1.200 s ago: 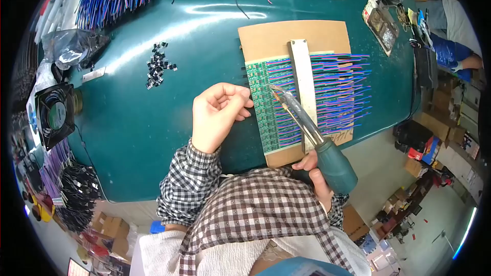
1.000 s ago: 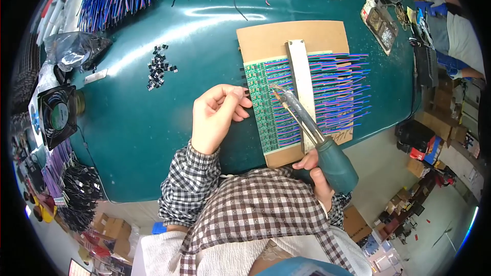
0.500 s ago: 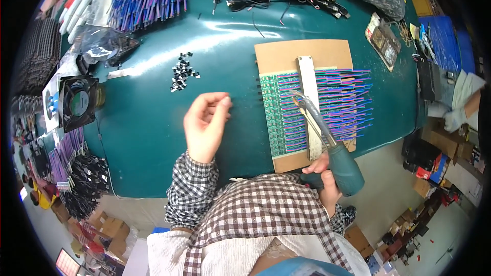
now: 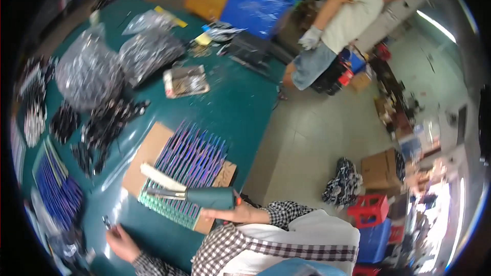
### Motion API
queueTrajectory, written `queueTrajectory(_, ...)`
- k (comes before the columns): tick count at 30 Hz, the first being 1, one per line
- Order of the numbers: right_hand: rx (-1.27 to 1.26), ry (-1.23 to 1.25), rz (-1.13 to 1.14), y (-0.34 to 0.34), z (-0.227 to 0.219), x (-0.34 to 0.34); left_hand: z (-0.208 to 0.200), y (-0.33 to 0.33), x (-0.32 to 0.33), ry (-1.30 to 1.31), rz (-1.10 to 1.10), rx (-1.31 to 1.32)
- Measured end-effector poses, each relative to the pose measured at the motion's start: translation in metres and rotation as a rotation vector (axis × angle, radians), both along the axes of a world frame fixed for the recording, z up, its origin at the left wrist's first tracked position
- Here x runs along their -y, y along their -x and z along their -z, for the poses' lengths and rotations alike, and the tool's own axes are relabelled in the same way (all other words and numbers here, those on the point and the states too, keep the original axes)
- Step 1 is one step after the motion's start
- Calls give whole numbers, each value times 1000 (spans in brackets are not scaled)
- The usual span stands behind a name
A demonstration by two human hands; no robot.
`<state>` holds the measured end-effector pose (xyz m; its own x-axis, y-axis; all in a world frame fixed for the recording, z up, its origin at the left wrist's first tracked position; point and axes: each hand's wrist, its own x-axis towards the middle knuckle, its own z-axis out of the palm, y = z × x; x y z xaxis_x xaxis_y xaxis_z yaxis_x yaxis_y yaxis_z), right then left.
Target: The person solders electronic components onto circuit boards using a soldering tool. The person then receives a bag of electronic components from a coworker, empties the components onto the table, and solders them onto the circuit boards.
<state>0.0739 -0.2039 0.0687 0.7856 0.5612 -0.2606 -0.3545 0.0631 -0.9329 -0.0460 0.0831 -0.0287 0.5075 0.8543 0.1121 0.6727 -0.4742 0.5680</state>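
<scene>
My right hand (image 4: 238, 212) is closed around the green handle of a soldering gun (image 4: 209, 198). The gun's metal barrel points left across the pale bar and the board below it. A row of green circuit boards (image 4: 171, 211) lies on a brown cardboard sheet (image 4: 146, 156), with purple-blue wires (image 4: 192, 156) fanning away from them. A pale bar (image 4: 162, 178) lies across the wires. At the lower left, my left hand (image 4: 121, 244) reaches to a small cluster of black pieces (image 4: 106, 221). Its fingers are bent together and blurred; anything between them is hidden.
Bundles of blue-purple wires (image 4: 57, 189) and black cables (image 4: 105, 125) lie on the left of the green table (image 4: 245, 112). Farther back are grey plastic bags (image 4: 89, 74) and a shallow tray (image 4: 186, 82). A gloved person (image 4: 353, 10) stands beyond the table; red stools (image 4: 368, 209) stand right.
The view has swung to the right, bringing the other person and more floor into sight. My left hand has come to the black pieces. The soldering gun stays in my right hand.
</scene>
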Motion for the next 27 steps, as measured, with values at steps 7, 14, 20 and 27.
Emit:
queueTrajectory(7, 47, -57, 16, -3, 3, 8, 2, -15, 8, -136, 88, 12)
queueTrajectory(14, 19, -93, 40, 1, 4, 7, -31, -22, 24, -128, 142, -11)
queueTrajectory(20, 4, -132, 57, 3, 7, 9, -14, -18, 16, -141, 161, -66)
queueTrajectory(27, 0, -137, 68, 4, 8, 9, -14, -16, 16, -110, 183, -78)
